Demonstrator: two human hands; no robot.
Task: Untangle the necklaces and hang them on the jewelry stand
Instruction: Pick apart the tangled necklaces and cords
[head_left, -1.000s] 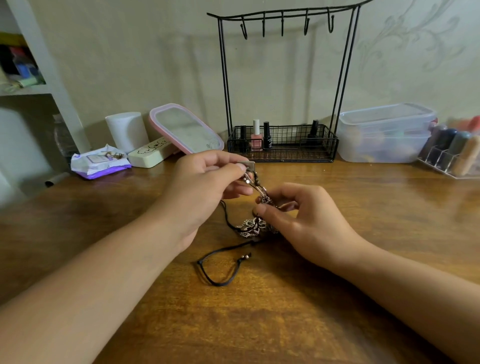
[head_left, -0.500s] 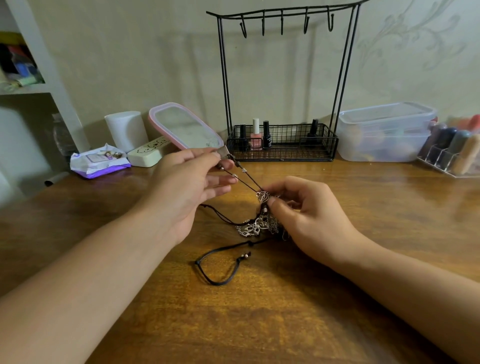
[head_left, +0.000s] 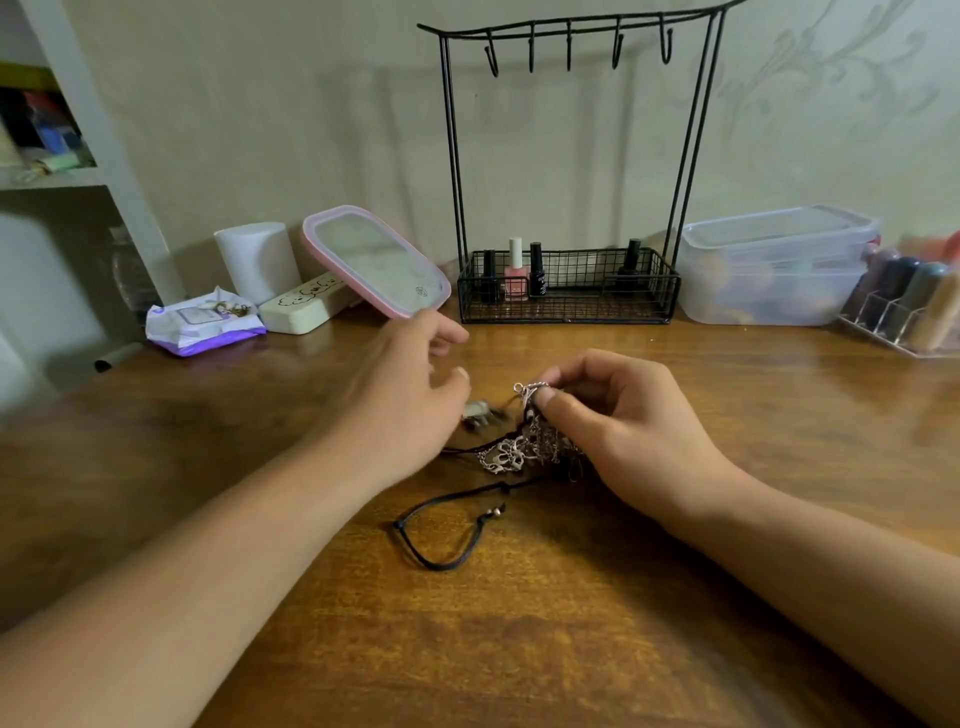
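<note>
A tangle of silver chains (head_left: 514, 454) and a black cord lies mid-table, the cord's loop (head_left: 431, 567) trailing toward me. My right hand (head_left: 623, 431) pinches the top of the tangle between thumb and forefinger, lifting it slightly. My left hand (head_left: 400, 400) is blurred just left of it, fingers loosely spread and holding nothing. A small silver pendant (head_left: 478, 410) on a strand sits blurred by its fingertips. The black wire jewelry stand (head_left: 452, 156) rises at the back, its hooks (head_left: 569, 52) bare.
Nail polish bottles (head_left: 516, 270) stand in the stand's basket (head_left: 649, 306). A pink-rimmed mirror (head_left: 374, 260), white cup (head_left: 257, 260), cream case (head_left: 306, 306) and wipes pack (head_left: 202, 327) lie back left. A clear lidded box (head_left: 774, 265) and acrylic organizer (head_left: 904, 306) sit back right.
My left hand was pinching the pendant strand and pulling it up and to the left. It has let go and dropped lower, and the pendant has fallen beside the tangle. My right hand keeps its pinch.
</note>
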